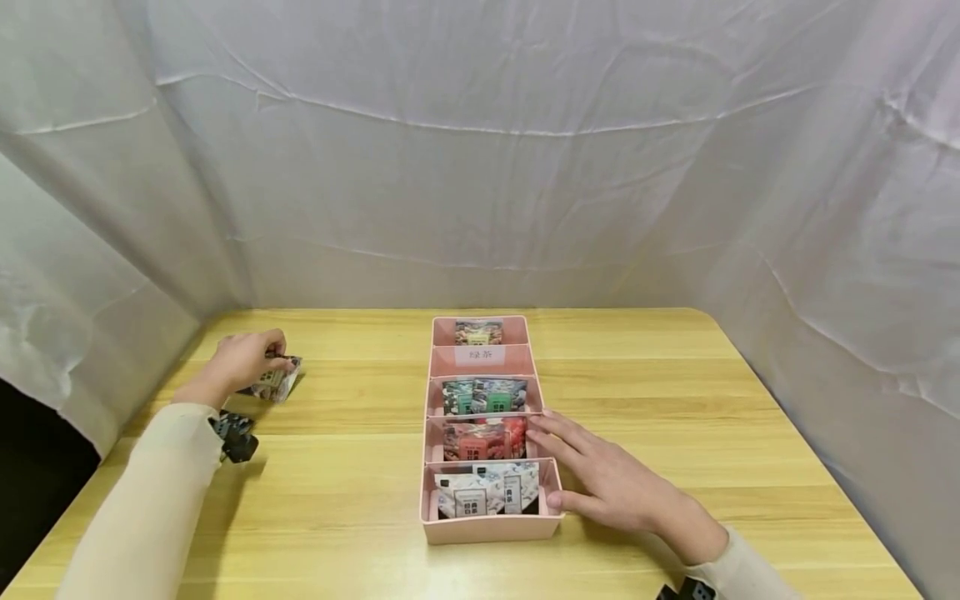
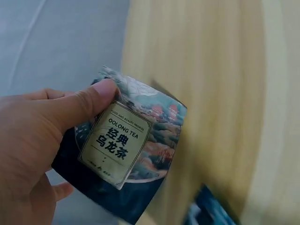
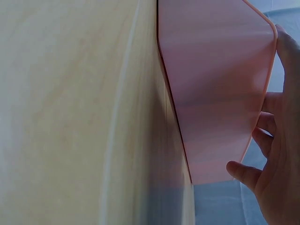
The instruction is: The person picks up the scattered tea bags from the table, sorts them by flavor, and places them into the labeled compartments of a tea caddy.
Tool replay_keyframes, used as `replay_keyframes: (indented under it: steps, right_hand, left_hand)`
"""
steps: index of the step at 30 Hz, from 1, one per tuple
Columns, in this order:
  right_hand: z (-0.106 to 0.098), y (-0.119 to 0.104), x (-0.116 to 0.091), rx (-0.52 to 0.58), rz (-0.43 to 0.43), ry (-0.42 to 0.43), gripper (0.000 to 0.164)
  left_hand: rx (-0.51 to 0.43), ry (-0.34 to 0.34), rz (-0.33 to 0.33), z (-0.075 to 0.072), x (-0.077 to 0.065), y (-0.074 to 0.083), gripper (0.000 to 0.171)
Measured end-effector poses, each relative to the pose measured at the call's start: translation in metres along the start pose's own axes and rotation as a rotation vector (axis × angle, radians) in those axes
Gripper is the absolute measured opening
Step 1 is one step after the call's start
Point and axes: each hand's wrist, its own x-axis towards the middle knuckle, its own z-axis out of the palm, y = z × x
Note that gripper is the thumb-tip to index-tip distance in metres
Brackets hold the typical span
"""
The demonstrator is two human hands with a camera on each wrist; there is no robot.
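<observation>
My left hand point(image 1: 243, 367) is at the left of the table, pinching an oolong tea sachet point(image 2: 117, 145) between thumb and fingers. The sachet is dark blue with a landscape print and a pale label. Just below it in the left wrist view, part of another dark blue sachet point(image 2: 206, 211) lies on the table. My right hand point(image 1: 611, 479) rests at the right side of a long pink divided box point(image 1: 491, 530), its fingertips at the rim and its thumb against the side wall point(image 3: 215, 93) near the front corner.
White sachets point(image 1: 470, 497) stand in the box's front compartment, red sachets point(image 1: 480, 442) behind them, then green sachets point(image 1: 487, 396). A yellow-labelled sachet point(image 1: 478, 333) is at the back. A white label point(image 1: 480, 356) sits on a divider. Pale curtains point(image 1: 480, 167) surround the wooden table point(image 1: 645, 367).
</observation>
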Motion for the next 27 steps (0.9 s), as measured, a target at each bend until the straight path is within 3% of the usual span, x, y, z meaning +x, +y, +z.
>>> replay_keyframes:
  steps: [10, 18, 27]
  right_hand:
    - [0.0, 0.0, 0.001, 0.0, 0.002, -0.002, 0.081]
    - [-0.001, 0.001, 0.001, -0.004, -0.011, 0.0, 0.081]
    - [0.0, 0.0, 0.0, 0.0, -0.001, -0.004, 0.081]
  left_hand:
    - [-0.079, 0.134, 0.009, -0.018, 0.006, 0.027, 0.018]
    - [-0.175, 0.216, 0.026, -0.026, 0.011, 0.055, 0.035]
    - [-0.298, 0.256, 0.078, -0.03, 0.02, 0.089, 0.033]
